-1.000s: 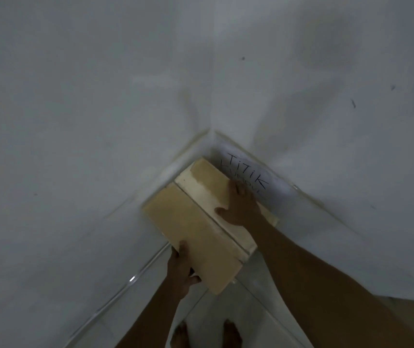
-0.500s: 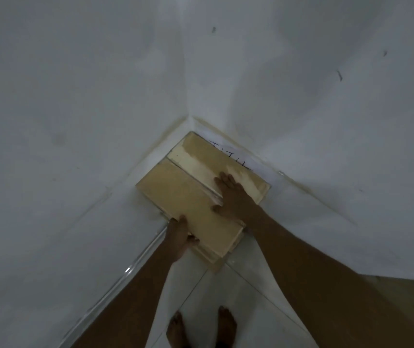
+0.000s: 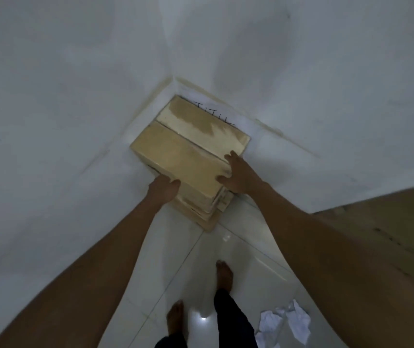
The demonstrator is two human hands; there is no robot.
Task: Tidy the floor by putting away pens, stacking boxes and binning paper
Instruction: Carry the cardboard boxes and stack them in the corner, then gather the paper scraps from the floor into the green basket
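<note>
We are setting the top cardboard box (image 3: 188, 151) onto a stack of boxes (image 3: 204, 209) in the room corner, on a white sheet of paper (image 3: 222, 113) with handwriting. Left hand (image 3: 163, 189) is pressing on the near left corner, fingers loosely curled against the side, not clamped. Right hand (image 3: 239, 174) is lying flat on the top flap near the right edge, fingers spread, pushing rather than gripping.

Box is looking light and fairly stiff, flaps closed with a seam down the middle; surface is smooth, so we are judging that palms on opposite sides or corners hold best, not the flap seam, which may give. Lower boxes are sticking out slightly at the near corner, so the stack is not flush and may shift.

Walls (image 3: 75, 96) are closing in on two sides; open room is only back toward us, over the tiled floor (image 3: 238, 247). Crumpled paper (image 3: 283, 325) is lying by our feet, well apart from the stack, not yet binned. No pens showing.
</note>
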